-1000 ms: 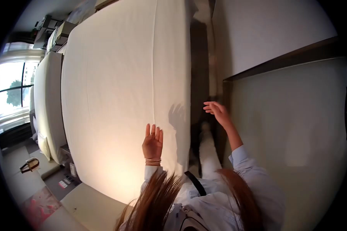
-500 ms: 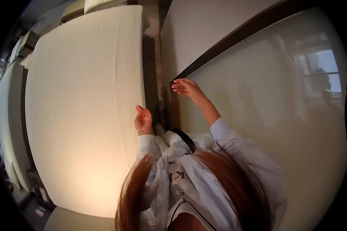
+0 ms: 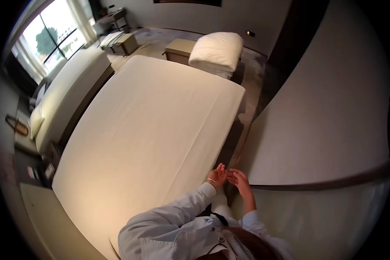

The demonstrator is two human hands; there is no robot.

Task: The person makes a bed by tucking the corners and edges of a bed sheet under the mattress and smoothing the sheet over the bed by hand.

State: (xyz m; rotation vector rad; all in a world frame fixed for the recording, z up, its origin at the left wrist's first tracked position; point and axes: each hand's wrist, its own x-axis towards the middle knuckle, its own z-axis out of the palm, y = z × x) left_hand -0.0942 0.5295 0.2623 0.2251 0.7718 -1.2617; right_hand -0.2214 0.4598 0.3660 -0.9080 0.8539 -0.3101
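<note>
A bed with a smooth white sheet point(image 3: 151, 134) fills the middle of the view, a long crease running down its right part. My left hand point(image 3: 218, 174), with bracelets at the wrist, is at the bed's right edge, fingers apart and holding nothing. Close beside it on the right, my right hand point(image 3: 238, 178) is raised over the narrow gap between bed and wall, its fingers loosely spread and empty. The two hands are nearly touching.
A folded white duvet point(image 3: 216, 52) rests by a bench point(image 3: 179, 50) past the bed's foot. A second bed point(image 3: 76, 91) stands at left near the window point(image 3: 52, 37). A nightstand point(image 3: 34, 169) is at lower left. The wall point(image 3: 320, 130) rises on the right.
The view has swung up and toward the bed's foot, bringing the duvet and bench into sight. My hands have come close together at the bed's right edge.
</note>
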